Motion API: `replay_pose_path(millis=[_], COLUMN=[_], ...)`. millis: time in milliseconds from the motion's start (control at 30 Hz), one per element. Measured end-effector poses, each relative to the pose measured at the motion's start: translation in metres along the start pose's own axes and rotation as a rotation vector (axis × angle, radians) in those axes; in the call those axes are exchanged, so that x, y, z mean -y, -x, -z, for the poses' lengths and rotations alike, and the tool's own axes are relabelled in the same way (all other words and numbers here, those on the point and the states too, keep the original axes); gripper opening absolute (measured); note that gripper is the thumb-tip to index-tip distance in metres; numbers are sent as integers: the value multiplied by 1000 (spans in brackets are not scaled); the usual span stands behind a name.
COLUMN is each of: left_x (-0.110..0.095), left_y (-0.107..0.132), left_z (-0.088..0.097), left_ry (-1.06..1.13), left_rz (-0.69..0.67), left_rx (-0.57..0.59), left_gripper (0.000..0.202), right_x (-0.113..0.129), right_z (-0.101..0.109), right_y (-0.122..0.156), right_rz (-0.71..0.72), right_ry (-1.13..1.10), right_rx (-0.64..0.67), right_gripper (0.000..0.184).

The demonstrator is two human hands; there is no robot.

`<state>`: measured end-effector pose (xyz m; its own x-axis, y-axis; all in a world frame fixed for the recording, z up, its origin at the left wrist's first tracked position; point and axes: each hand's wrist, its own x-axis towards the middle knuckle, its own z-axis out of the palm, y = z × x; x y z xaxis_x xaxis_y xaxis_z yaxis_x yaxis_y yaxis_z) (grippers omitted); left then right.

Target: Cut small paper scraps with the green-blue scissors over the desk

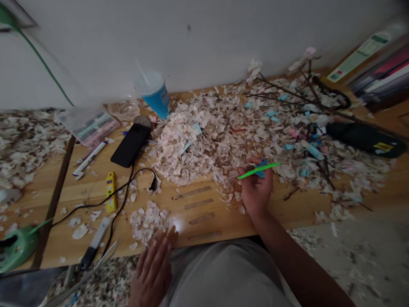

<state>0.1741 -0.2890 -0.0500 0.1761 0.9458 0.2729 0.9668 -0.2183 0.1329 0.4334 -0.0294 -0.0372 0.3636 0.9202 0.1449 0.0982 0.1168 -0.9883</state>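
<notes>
My right hand is closed around a slim bright green stick-like tool, whose exact kind I cannot make out. A blue scrap shows behind the tool, at the fingers. This hand is just above the table, at the front edge of a large heap of pale, petal-like flakes. Beside the table's front edge, my left hand has its fingers stretched out, with nothing in it. A small pile of the same flakes lies just beyond its fingertips.
On the wooden table stand a blue cup and a plastic case. A black phone, black cable, yellow cutter and grey-handled tool lie left. Branches and a dark pouch are right.
</notes>
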Motion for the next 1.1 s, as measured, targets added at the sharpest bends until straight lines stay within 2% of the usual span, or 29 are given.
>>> replay_pose_path(millis=[100, 267, 467, 667, 767, 833, 933, 1100], left_x=[-4, 7, 19, 29, 30, 29, 27, 26], left_y=[-2, -18, -40, -61, -61, -56, -48, -49], left_z=[-5, -4, 2, 2, 0, -2, -3, -2], left_ry=[69, -105, -175, -160, -150, -151, -174, -173], left_rz=[-2, -96, 10, 1, 30, -14, -63, 64], left_rx=[20, 133, 167, 150, 84, 50, 69, 57], left_gripper=[69, 75, 78, 82, 77, 75, 74, 76], right_x=[-1, -3, -3, -6, -8, -7, -6, -8], right_z=[0, -3, -3, -3, -4, -4, -3, 0], right_y=[0, 0, 1, 3, 4, 4, 4, 3], right_rz=[-24, -19, 14, -1, -6, -9, -10, -35], right_ry=[0, -6, 4, -7, -48, -60, -50, -29], right_rx=[2, 3, -1, 50, 63, 65, 55, 26], right_gripper=[37, 35, 33, 34, 34, 34, 35, 37])
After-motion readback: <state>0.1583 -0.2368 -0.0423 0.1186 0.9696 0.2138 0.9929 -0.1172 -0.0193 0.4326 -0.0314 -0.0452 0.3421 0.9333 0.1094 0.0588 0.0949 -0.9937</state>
